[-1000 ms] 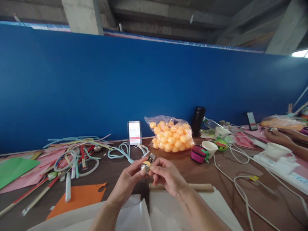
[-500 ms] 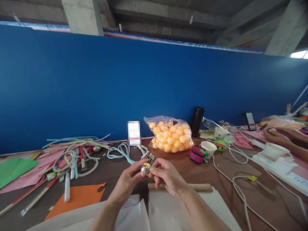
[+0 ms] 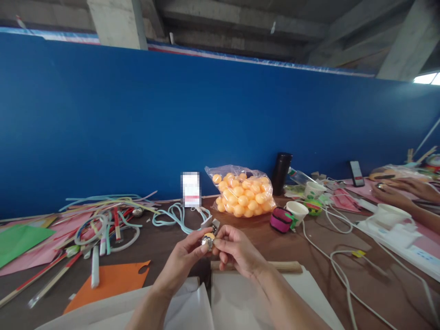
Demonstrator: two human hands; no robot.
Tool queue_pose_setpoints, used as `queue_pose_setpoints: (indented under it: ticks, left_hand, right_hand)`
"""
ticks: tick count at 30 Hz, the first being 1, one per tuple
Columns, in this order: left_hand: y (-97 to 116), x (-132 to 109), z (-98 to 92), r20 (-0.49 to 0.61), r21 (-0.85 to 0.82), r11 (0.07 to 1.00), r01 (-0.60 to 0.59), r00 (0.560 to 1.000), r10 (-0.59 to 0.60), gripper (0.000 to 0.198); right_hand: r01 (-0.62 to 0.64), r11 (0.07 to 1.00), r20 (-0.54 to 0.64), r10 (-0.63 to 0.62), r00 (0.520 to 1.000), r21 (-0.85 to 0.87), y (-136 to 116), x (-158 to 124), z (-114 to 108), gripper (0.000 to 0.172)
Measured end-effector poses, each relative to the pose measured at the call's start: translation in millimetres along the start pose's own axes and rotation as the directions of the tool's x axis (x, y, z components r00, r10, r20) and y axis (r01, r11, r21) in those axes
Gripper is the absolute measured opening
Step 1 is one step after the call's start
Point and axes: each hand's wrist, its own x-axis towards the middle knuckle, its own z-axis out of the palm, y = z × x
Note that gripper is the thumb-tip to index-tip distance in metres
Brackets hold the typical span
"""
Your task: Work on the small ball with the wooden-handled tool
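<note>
The left hand (image 3: 184, 259) and right hand (image 3: 237, 251) pinch a small shiny ball (image 3: 207, 239) between their fingertips, just in front of the bag of orange balls (image 3: 242, 192).

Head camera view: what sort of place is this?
Probably a shared craft table in a workshop: coloured paper strips, a bag of orange balls, and another person's hand further along. The left hand and right hand pinch a small ball.
</note>
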Motion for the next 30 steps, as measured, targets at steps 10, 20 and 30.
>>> queue_pose_setpoints:
  ticks: [10,20,30]
  left_hand:
    - [3,2,5.2,-0.024,-0.303,0.953,-0.014,1.0,0.007,0.048]
    - [6,5,0.3,-0.123,-0.421,0.906,-0.039,0.992,-0.014,0.048]
    - [4,8,-0.6,-0.244,-0.411,0.905,-0.113,0.97,0.01,0.051]
  right_hand:
    - [0.125,0.781,-0.104,-0.236,0.966,-0.612,-23,-15,-12,0.021]
    - [-0.052,-0.177,-0.056,0.018,0.998,-0.983,-17,-32,-37,0.032]
    - [-0.015,0.028,-0.021,-0.215,0.976,-0.999,-11,-35,-36,0.024]
